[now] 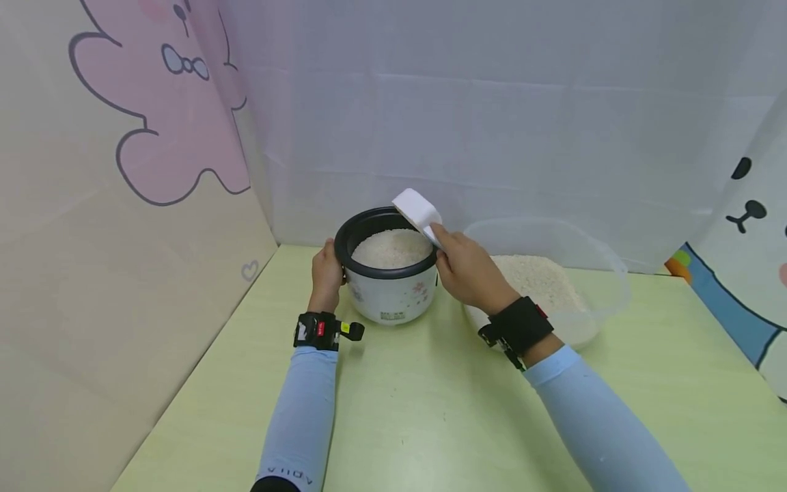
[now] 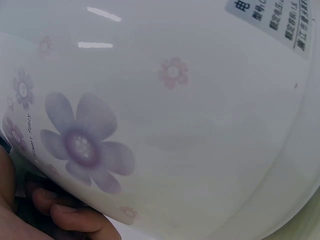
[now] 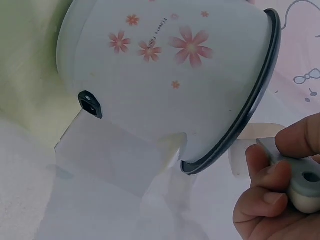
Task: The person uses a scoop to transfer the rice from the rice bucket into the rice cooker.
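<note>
A white rice cooker (image 1: 393, 294) with a black rim and printed flowers stands lidless on the table, heaped inside with white rice (image 1: 392, 250). On its left side, my left hand (image 1: 326, 273) grips a dark handle just below the rim; in the left wrist view the fingers (image 2: 75, 218) curl under this handle. My right hand (image 1: 476, 270) holds a white scoop (image 1: 415, 207) by its handle, seen closely in the right wrist view as a handle (image 3: 300, 175) with a hole. The scoop is tilted over the cooker's right rim, its inside hidden from the head view.
Behind my right forearm is a clear plastic tub (image 1: 617, 280) holding more rice (image 1: 541, 280). A pale green table (image 1: 406, 424) lies beneath everything. White curtain (image 1: 492, 123) hangs close behind the cooker, and printed cartoon panels flank both sides.
</note>
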A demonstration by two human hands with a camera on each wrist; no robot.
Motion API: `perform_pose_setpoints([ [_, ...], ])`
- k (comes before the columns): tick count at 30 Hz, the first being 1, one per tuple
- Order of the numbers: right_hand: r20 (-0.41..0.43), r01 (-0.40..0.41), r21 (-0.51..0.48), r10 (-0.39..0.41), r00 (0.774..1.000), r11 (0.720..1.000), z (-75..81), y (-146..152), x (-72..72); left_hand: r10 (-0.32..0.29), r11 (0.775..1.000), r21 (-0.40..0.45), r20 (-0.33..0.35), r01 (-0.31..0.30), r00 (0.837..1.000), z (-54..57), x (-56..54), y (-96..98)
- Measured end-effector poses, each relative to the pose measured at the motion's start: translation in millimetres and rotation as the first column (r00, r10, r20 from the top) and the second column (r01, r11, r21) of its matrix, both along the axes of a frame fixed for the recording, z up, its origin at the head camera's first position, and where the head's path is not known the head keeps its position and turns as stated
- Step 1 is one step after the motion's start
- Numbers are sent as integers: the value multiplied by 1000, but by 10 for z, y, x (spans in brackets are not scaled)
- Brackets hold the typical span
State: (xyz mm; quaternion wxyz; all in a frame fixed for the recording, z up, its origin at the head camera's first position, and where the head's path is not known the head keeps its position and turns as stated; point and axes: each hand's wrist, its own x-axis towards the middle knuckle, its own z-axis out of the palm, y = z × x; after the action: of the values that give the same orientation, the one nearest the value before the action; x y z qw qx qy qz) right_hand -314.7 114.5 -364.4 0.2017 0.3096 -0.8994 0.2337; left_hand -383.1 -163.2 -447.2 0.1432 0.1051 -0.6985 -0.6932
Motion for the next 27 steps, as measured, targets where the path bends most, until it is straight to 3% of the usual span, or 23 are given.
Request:
perform_pose_setpoints([
  [4,-10,9,74,-8,1000,997,-60,19,15,-6,1000,6,7,6,1000,3,0,8],
  [7,-62,20,120,-13,998,993,-77,36,18,-8,1000,5,12,8,1000,2,-2,14],
  [14,-205,23,90,-4,979,996,11,49,10,-1,1000,0,18,1,1000,-5,-9,3],
  [21,-184,8,120,14,983,993,-118,51,10,-3,1000,8,13,3,1000,9,-1,-1],
  [27,-233,27,134,5,973,991,-124,36,21,4,1000,-1,9,-4,1000,3,-3,-10],
])
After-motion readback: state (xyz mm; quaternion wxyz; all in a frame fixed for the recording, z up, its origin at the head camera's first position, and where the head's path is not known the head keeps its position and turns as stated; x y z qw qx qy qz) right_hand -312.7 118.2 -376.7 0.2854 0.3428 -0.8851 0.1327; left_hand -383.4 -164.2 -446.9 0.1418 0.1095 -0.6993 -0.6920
